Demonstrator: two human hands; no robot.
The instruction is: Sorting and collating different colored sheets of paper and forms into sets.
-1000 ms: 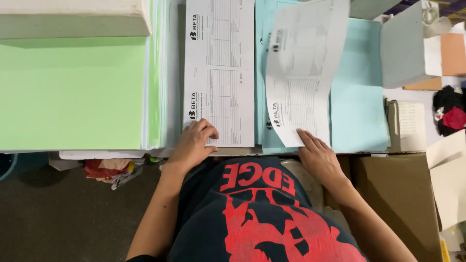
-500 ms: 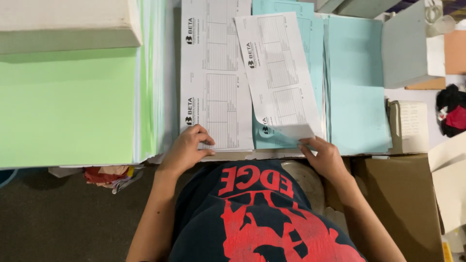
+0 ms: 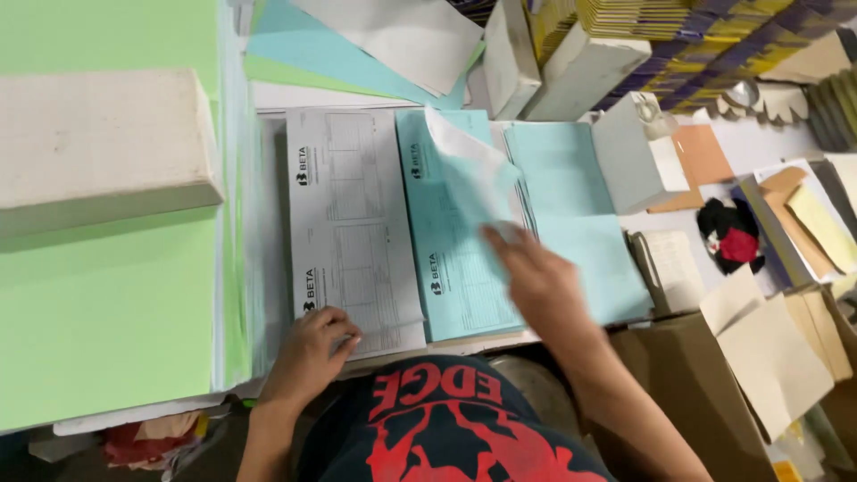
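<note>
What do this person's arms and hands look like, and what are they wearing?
Both forearms are bare, with no sleeves reaching them. The left hand and right hand wear no gloves; no rings or watch show, though the right hand is blurred. The dark shirt bears a red print with lettering.

Matt paper forms (image 3: pixel 353 236), rough white block (image 3: pixel 103 143)

left hand (image 3: pixel 311 350) low, palm down, fingers curled, fingertips pressed flat. right hand (image 3: pixel 536 278) raised further forward, blurred, fingers extended, forearm angled back toward torso; grip unclear.
</note>
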